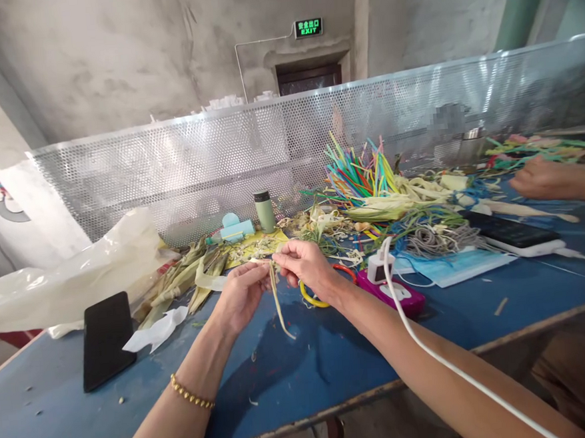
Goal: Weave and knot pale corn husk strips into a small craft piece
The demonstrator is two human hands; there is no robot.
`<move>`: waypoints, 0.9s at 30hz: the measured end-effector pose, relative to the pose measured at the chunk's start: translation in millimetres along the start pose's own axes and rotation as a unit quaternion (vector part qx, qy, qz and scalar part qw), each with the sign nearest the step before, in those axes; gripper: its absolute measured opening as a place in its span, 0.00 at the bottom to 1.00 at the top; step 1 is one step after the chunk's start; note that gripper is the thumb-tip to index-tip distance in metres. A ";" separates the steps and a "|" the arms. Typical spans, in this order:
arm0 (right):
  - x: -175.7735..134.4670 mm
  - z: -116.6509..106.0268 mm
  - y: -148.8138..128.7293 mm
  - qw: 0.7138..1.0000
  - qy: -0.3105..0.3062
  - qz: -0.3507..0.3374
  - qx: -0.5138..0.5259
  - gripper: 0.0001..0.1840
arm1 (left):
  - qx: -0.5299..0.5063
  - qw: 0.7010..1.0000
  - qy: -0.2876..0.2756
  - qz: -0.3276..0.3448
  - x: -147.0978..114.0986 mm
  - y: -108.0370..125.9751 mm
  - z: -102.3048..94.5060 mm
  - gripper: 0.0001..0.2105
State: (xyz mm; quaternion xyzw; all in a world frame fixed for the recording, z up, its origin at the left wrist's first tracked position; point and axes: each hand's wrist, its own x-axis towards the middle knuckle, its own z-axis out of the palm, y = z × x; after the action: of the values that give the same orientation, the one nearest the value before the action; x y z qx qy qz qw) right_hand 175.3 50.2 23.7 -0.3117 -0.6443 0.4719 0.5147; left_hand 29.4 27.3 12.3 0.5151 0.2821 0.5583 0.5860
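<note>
Fingertips nearly meeting above a blue tabletop (274, 387), the left hand (244, 286) and right hand (303, 266) pinch a thin pale strip (278, 307), the close double grip seemingly steadying it while one end dangles free.

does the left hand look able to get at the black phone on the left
Probably yes: the black phone lies mostly uncovered, with just a white scrap at its right edge. The left hand would likely have to let go of the pale strip first.
</note>
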 end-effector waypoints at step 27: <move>11.2 -12.0 0.7 0.990 -0.046 -0.051 -0.123 0.05 | 0.186 0.982 0.039 0.014 -2.2 -6.4 -1.2 0.09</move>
State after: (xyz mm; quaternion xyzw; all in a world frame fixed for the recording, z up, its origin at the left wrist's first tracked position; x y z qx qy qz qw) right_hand 183.6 63.8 27.5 -0.3170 -0.7355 0.3764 0.4657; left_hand 30.1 26.5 5.6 0.5968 0.3970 0.5237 0.4605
